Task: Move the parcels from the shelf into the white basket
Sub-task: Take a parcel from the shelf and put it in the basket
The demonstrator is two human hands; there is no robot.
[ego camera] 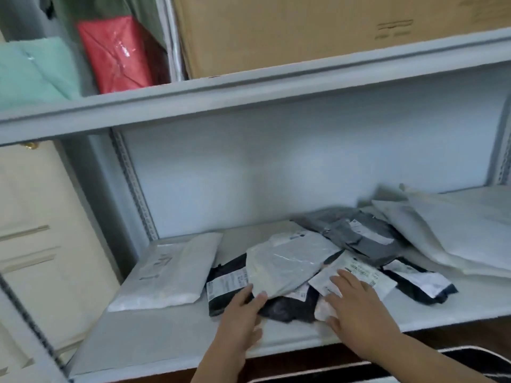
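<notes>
Several parcels lie in a heap on the grey shelf (154, 335). A white-grey parcel (287, 261) tops the pile, with black parcels (224, 283) under it and a grey parcel (356, 230) behind. My left hand (243, 313) reaches under the front edge of the white-grey parcel, thumb on top of it. My right hand (356, 302) lies flat with spread fingers on a small white labelled parcel (359, 275). The white basket is not in view.
A flat white mailer (171, 269) lies at the shelf's left; large white mailers (453, 236) are stacked at the right. The upper shelf holds a cardboard box (318, 29), a red parcel (119, 53) and a green one (33, 70). A cream cabinet (36, 230) stands left.
</notes>
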